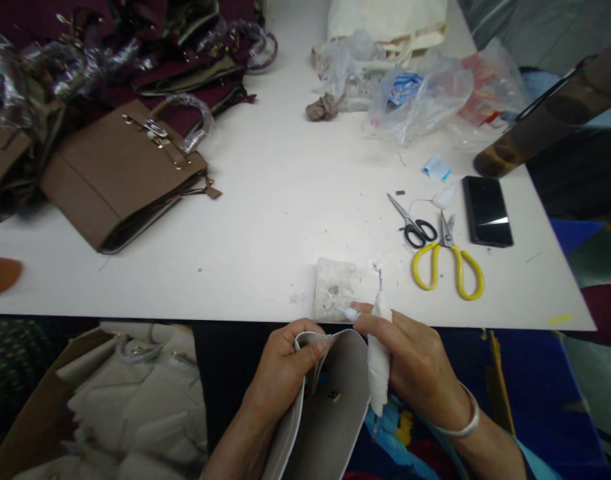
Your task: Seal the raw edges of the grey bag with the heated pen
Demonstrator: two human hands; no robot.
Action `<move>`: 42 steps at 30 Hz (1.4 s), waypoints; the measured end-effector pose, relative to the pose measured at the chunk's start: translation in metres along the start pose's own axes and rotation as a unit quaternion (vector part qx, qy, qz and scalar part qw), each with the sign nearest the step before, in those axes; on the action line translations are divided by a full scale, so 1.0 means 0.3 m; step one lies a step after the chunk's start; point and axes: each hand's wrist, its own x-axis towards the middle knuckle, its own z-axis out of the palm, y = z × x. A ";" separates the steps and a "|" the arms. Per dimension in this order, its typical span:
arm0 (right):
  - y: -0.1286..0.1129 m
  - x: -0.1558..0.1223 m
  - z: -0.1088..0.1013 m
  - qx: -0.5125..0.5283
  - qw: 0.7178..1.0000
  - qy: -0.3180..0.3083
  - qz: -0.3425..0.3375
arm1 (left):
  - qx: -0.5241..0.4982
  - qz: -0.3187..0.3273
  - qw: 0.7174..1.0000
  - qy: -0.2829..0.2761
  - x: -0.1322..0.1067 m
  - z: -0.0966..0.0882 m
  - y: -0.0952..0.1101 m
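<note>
A light grey handbag [330, 427] stands with its mouth up at the table's front edge, its inside and a small metal fitting showing. My left hand [288, 363] pinches its rim between thumb and fingers. Beside the opposite rim, my right hand [418, 363] is closed around a thin tool wrapped in white [379, 370], whose narrow dark tip points up. Near the right fingertips is a small whitish pointed tip [349, 311]; what it belongs to is hidden. Just beyond both hands lies a stained whitish pad [330, 280] on the table.
On the white table [265, 200] lie black-handled scissors [410, 223], yellow-handled snips [448, 260], a phone [487, 211] and plastic bags [420, 100]. A bottle [540, 113] is at right. Brown handbag [120, 173] and maroon bags [195, 80] fill the left; grey bags [140, 400] sit in a box below.
</note>
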 end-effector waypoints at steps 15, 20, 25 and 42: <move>0.213 0.093 0.090 0.204 0.970 0.063 0.112 | 0.008 -0.013 1.000 0.008 -0.024 0.006 0.012; 0.224 0.107 0.103 0.134 0.987 0.042 0.081 | 0.028 -0.008 0.999 0.016 -0.034 0.014 0.027; 0.229 0.097 0.099 0.071 0.995 0.039 0.055 | 0.055 0.000 0.998 0.037 -0.038 0.022 0.038; 0.004 0.001 0.018 0.127 0.973 0.151 0.117 | 0.029 0.002 0.999 0.046 -0.064 0.033 0.036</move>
